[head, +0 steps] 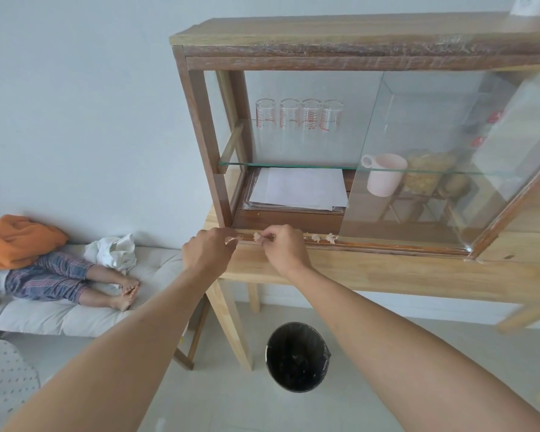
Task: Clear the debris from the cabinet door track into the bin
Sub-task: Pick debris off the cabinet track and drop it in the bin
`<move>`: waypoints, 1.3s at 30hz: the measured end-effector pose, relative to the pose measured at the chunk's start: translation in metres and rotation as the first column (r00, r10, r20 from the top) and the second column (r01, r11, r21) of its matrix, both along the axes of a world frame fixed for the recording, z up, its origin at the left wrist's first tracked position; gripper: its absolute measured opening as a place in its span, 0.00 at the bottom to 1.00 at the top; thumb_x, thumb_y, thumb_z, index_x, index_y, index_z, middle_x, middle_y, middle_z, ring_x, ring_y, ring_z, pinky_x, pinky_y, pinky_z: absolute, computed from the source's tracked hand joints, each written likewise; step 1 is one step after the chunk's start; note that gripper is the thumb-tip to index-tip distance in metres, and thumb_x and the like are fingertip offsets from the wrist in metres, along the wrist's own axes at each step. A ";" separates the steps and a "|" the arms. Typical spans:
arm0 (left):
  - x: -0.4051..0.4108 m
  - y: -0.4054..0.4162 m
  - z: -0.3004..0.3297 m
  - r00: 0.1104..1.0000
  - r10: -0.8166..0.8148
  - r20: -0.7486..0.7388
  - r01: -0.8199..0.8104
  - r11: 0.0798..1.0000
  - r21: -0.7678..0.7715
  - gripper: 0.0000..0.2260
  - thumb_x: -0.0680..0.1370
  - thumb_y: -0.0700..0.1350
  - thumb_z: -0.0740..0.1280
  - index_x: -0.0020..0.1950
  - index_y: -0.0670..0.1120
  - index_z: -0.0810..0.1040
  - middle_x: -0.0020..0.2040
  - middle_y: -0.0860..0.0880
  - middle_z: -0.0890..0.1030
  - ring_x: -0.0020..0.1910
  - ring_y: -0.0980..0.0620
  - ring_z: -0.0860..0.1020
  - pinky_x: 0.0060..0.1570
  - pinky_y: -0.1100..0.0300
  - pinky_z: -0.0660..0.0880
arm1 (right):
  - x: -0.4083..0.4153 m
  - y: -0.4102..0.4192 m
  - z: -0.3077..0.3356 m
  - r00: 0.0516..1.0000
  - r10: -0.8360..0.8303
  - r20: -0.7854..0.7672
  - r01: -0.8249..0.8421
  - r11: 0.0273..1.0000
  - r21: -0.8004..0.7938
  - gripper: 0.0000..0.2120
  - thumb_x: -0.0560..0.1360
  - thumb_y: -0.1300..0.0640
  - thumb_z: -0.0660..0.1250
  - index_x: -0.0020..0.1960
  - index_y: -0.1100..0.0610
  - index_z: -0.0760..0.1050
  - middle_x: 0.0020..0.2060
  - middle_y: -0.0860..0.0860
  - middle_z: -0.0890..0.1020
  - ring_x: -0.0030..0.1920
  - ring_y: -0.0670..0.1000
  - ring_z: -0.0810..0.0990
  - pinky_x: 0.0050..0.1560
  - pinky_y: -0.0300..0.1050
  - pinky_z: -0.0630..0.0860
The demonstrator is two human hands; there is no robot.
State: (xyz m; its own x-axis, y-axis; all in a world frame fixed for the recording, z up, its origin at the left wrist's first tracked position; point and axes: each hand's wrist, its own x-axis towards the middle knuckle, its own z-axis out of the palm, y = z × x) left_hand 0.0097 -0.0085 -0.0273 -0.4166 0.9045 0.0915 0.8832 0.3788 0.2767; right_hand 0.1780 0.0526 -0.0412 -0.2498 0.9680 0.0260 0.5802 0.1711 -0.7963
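1. Left hand (pixel 208 249) curled at the left end of the cabinet door track (pixel 387 244), fingers closed around a pale scrap of debris (pixel 231 240) at its fingertips.
2. Right hand (pixel 286 247) just beside it on the track, thumb and fingers pinched on another pale scrap (pixel 258 236).
3. More debris scraps (pixel 323 237) lying in the track just to the right of the right hand, near the edge of the sliding glass door (pixel 418 157).
4. Track running along the bottom front of the wooden cabinet (pixel 197 126), which stands on a light wooden surface (pixel 387 272).
5. Inside the cabinet: four glasses (pixel 300 118) on the glass shelf, a pink mug (pixel 385 174) behind the door, white papers (pixel 296 188) below.
6. Bin (pixel 297 357) with black liner on the floor below the surface, well apart from both hands, under the right forearm's line.
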 end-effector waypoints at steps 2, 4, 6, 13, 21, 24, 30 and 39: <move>0.003 -0.008 0.002 1.000 -0.016 0.013 0.016 1.000 0.004 0.11 0.84 0.58 0.65 0.64 0.63 0.83 0.53 0.49 0.87 0.54 0.42 0.82 0.52 0.50 0.79 | 0.009 -0.007 0.004 1.000 -0.005 0.004 0.005 1.000 0.011 0.06 0.80 0.56 0.73 0.51 0.54 0.89 0.37 0.51 0.85 0.35 0.57 0.82 0.39 0.45 0.77; 0.006 -0.016 0.004 0.999 -0.027 0.022 0.027 1.000 0.003 0.11 0.84 0.59 0.64 0.64 0.63 0.83 0.52 0.50 0.87 0.53 0.42 0.82 0.52 0.49 0.79 | 0.017 -0.013 0.007 1.000 -0.011 0.009 0.011 1.000 0.019 0.06 0.80 0.57 0.73 0.52 0.55 0.89 0.44 0.54 0.89 0.42 0.60 0.87 0.43 0.48 0.81; 0.011 -0.025 0.005 0.998 -0.041 0.036 0.041 0.999 0.004 0.11 0.84 0.59 0.64 0.63 0.64 0.83 0.52 0.50 0.86 0.53 0.43 0.82 0.52 0.49 0.79 | 0.026 -0.022 0.010 1.000 -0.029 0.006 0.029 0.999 0.022 0.06 0.80 0.56 0.73 0.52 0.55 0.89 0.50 0.56 0.90 0.48 0.60 0.88 0.48 0.49 0.83; 0.030 -0.061 0.003 0.992 -0.113 0.054 0.112 0.994 0.014 0.11 0.84 0.59 0.64 0.62 0.64 0.83 0.54 0.51 0.86 0.55 0.44 0.81 0.50 0.52 0.77 | 0.065 -0.067 0.011 0.993 -0.114 -0.007 0.114 0.993 -0.010 0.08 0.81 0.53 0.75 0.53 0.56 0.89 0.38 0.57 0.86 0.32 0.57 0.79 0.39 0.48 0.78; 0.058 -0.089 -0.027 0.974 -0.200 0.109 0.201 0.980 0.009 0.11 0.84 0.58 0.65 0.62 0.61 0.85 0.52 0.51 0.87 0.52 0.46 0.82 0.42 0.54 0.74 | 0.113 -0.112 -0.015 0.987 -0.160 0.005 0.160 0.983 -0.094 0.10 0.81 0.50 0.74 0.52 0.56 0.89 0.44 0.49 0.84 0.42 0.51 0.81 0.48 0.42 0.74; 0.071 -0.087 -0.045 0.962 -0.225 0.153 0.228 0.974 -0.002 0.11 0.83 0.58 0.66 0.61 0.61 0.85 0.53 0.51 0.87 0.51 0.46 0.82 0.42 0.55 0.74 | 0.130 -0.121 -0.033 0.980 -0.187 0.071 0.196 0.970 -0.144 0.11 0.80 0.48 0.75 0.50 0.57 0.87 0.35 0.51 0.82 0.36 0.51 0.80 0.41 0.43 0.72; 0.094 -0.081 -0.100 0.951 -0.213 0.223 0.241 0.965 -0.106 0.11 0.84 0.59 0.64 0.62 0.63 0.84 0.51 0.52 0.87 0.48 0.45 0.82 0.45 0.53 0.79 | 0.148 -0.119 -0.090 0.971 -0.177 0.160 0.212 0.948 -0.238 0.12 0.81 0.49 0.74 0.49 0.58 0.86 0.40 0.49 0.81 0.39 0.51 0.80 0.41 0.42 0.73; 0.102 -0.048 -0.209 0.944 -0.148 0.294 0.224 0.944 -0.242 0.11 0.83 0.58 0.65 0.61 0.62 0.85 0.53 0.53 0.87 0.52 0.45 0.84 0.53 0.49 0.81 | 0.144 -0.083 -0.199 0.954 -0.101 0.283 0.198 0.920 -0.338 0.11 0.81 0.49 0.72 0.48 0.56 0.86 0.37 0.50 0.86 0.42 0.55 0.86 0.45 0.48 0.83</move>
State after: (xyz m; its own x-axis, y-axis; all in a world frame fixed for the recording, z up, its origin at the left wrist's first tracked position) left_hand 0.1116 -0.0570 -0.2362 -0.2132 0.9427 -0.2568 0.8520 0.3080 0.4233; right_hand 0.3222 -0.0299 -0.2404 -0.0528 0.9256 -0.3749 0.7677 -0.2025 -0.6080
